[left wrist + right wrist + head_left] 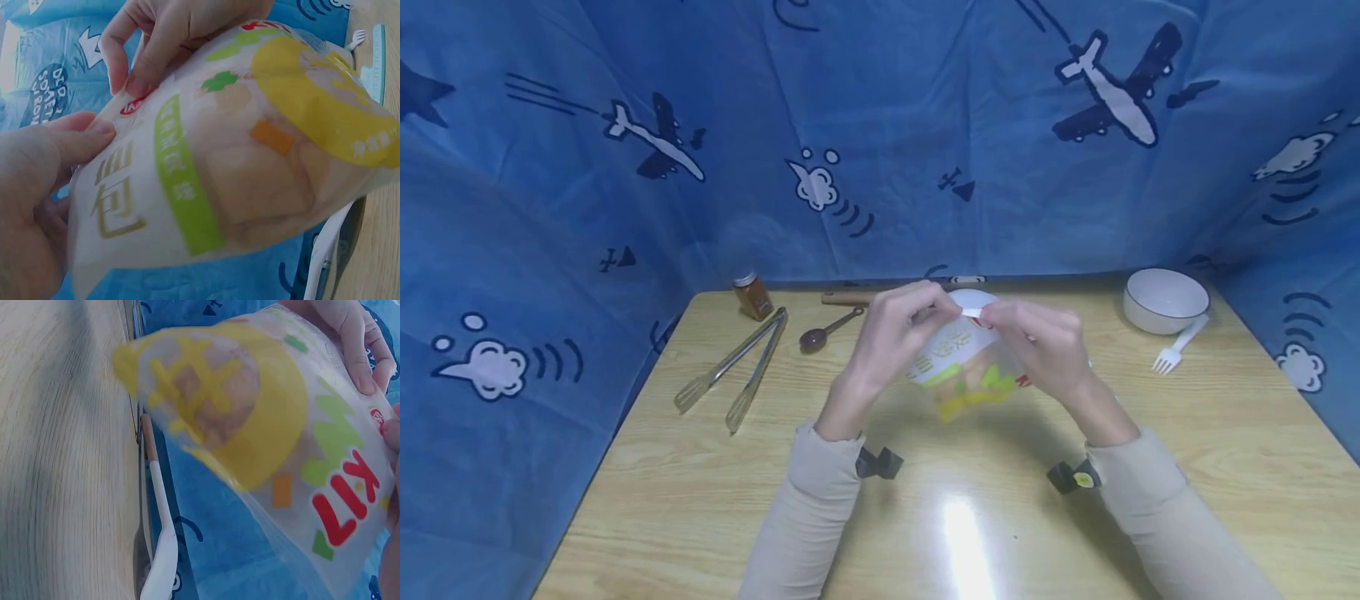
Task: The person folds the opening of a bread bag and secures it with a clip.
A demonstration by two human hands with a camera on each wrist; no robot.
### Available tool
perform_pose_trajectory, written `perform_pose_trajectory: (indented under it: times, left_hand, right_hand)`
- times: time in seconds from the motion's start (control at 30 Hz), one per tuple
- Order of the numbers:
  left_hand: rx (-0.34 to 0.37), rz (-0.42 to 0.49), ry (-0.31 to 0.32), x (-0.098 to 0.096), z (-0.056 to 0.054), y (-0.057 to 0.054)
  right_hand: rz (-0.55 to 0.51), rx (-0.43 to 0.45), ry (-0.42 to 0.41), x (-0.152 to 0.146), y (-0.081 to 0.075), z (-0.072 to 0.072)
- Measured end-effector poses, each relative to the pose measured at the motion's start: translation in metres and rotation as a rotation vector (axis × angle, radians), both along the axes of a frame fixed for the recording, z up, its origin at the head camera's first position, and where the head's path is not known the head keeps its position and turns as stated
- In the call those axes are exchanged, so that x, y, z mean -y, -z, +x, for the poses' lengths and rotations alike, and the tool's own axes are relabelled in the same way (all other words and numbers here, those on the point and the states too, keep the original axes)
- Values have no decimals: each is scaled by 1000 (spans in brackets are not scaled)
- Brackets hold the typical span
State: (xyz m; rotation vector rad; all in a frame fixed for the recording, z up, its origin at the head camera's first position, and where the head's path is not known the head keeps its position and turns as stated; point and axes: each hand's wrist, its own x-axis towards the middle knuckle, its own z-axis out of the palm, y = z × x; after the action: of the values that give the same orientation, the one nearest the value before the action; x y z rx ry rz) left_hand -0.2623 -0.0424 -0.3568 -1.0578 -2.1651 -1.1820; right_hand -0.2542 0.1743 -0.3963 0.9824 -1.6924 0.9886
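A plastic bread bag (973,379), printed in white, yellow and green, hangs above the middle of the table, tilted. Through its film, pale pieces of bread show in the left wrist view. My left hand (898,329) pinches the bag's top edge between thumb and fingers. Close beside it, my right hand (1045,346) pinches the same edge, with a short white strip of it between the hands. In the right wrist view the bag (281,425) shows red letters, and only part of my right hand (390,437) appears. Whether the edge is torn, I cannot tell.
To the left on the table lie metal tongs (763,365), a brown measuring spoon (815,338) and a spice jar (752,297). A wooden-handled white utensil (164,550) lies behind the bag. At the back right are a white bowl (1165,304) and a white fork (1168,358).
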Motion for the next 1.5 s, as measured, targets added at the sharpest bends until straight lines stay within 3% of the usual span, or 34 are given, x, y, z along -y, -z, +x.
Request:
perform_pose_trajectory:
  times: [0.07, 0.27, 0.33, 0.4, 0.53, 0.83, 1.0, 1.2, 1.5]
  left_hand:
    - [-61, -16, 2, 0, -1, 1]
    - [-374, -93, -64, -3, -5, 7]
    - [-419, -103, -70, -4, -7, 10]
    - [-415, -98, -60, -4, -8, 11]
    - [-305, -88, -51, -5, -6, 11]
    - [158, -120, -66, -5, 9, -8]
    - [311, -110, -82, -5, 12, -11]
    - [432, -29, -72, -4, 10, -10]
    - [513, 0, -100, -2, 10, -10]
  right_hand:
    - [8, -50, 12, 0, 1, -1]
    - [-46, -156, 31, 0, 5, -6]
    - [-64, -166, 26, 0, 7, -7]
    - [-75, -166, 17, 0, 8, -8]
    - [-83, -165, 35, 0, 8, -7]
    - [-92, -245, 103, 4, 5, -4]
    - [-65, -293, 84, 7, 4, -2]
    - [-45, -326, 99, 10, 2, 0]
    - [-14, -327, 93, 10, 2, 0]
